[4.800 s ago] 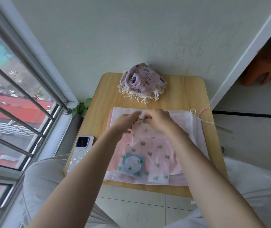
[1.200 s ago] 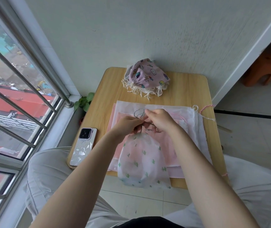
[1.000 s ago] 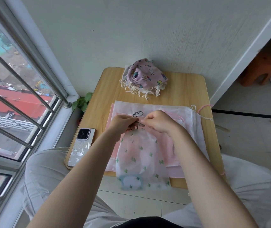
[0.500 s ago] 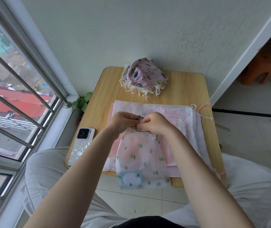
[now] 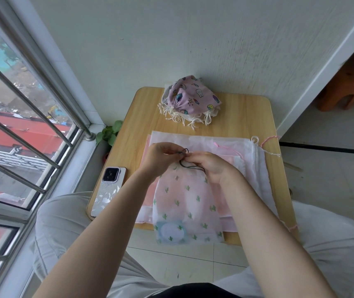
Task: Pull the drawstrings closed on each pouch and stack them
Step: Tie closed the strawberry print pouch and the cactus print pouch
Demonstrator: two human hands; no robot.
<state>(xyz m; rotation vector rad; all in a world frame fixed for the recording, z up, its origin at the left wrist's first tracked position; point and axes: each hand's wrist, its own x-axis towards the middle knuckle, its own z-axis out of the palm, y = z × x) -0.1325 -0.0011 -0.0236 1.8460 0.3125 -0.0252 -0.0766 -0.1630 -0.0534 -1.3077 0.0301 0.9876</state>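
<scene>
both hands meet over the top of the cactus pouch [image 5: 184, 198], a translucent white bag printed with small green cacti. the left hand [image 5: 157, 161] has its grip pinched on the dark drawstring [image 5: 190, 166], and a small loop of the cord stands up just beyond its fingertips. the right hand [image 5: 211, 166] has its fingers curled onto the same cord at the pouch mouth, which is gathered under the two hands. the pouch lies lengthwise toward the person, its lower end with a pale blue label hanging past the near edge of the wooden surface [image 5: 246, 119]. under it lie flat pouches [image 5: 255, 166], pink and white, spread across the middle of the surface, with pink and white cords trailing at the far right corner. at the far edge, near the wall, sits the closed patterned pouch [image 5: 191, 97], pinkish purple with cartoon prints, resting on top of a pale one with fringed white strings. a phone [image 5: 108, 190] lies face down on the left edge of the surface, well apart from the pouches, beside the barred window.
</scene>
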